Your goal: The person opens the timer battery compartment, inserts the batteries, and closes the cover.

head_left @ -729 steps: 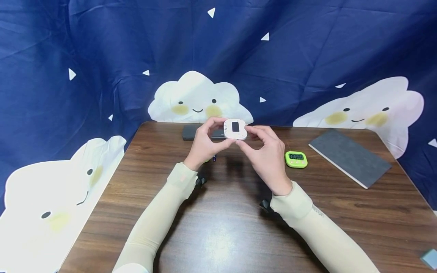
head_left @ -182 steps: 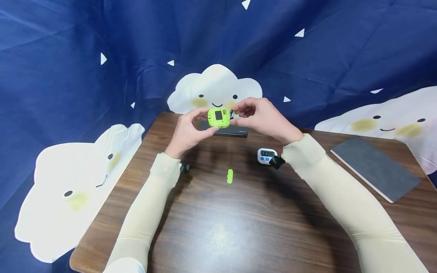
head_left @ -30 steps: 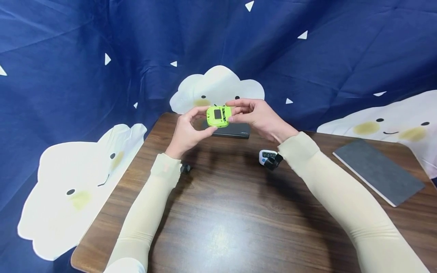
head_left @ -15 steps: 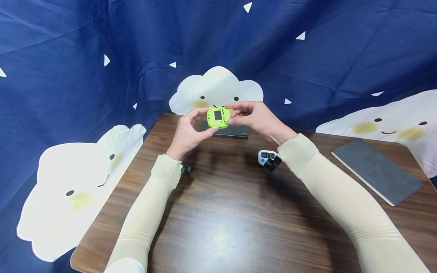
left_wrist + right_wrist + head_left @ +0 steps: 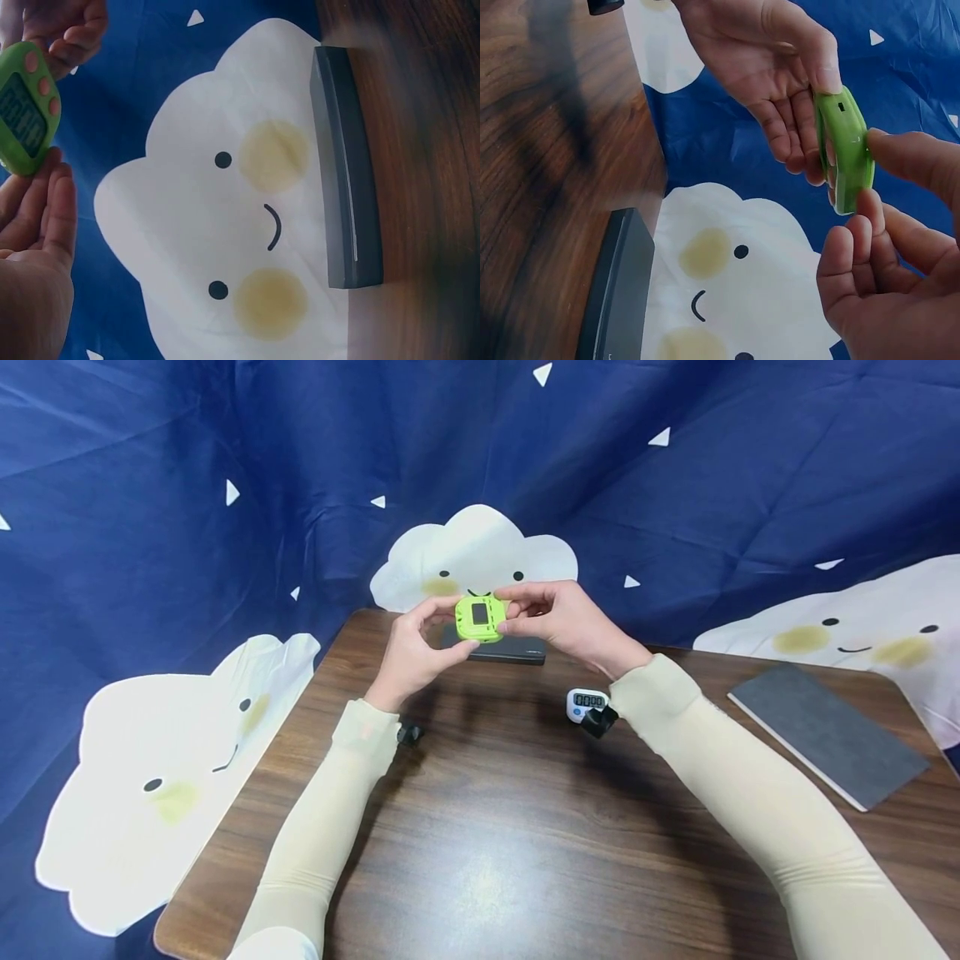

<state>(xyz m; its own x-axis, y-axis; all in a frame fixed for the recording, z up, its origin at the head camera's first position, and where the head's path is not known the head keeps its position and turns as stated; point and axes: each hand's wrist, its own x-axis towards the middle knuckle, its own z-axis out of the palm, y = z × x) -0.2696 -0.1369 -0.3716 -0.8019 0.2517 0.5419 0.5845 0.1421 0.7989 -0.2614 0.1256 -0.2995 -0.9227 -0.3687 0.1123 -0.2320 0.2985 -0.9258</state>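
Note:
A lime-green digital timer [image 5: 467, 628] is held up above the far part of the table, its back with a dark rectangle facing the head camera. My left hand [image 5: 411, 653] pinches its left side between thumb and fingers. At its right edge, my right hand [image 5: 573, 625] grips with thumb and index finger, by a battery slot where a green cover now sits. The left wrist view shows the timer's display [image 5: 26, 120] and pink buttons. In the right wrist view the timer [image 5: 847, 154] is edge-on between both hands.
A white digital timer [image 5: 585, 700] lies on the table [image 5: 450, 810], partly behind the right wrist's black camera [image 5: 598, 722]. A long dark box [image 5: 519, 650] lies along the back edge beneath the hands. To the right rests a grey notebook [image 5: 828, 735].
Earlier both hands held the white timer; later the right hand held a battery beside the green one, its cover on the table. Since then, the cover has come to the timer's slot.

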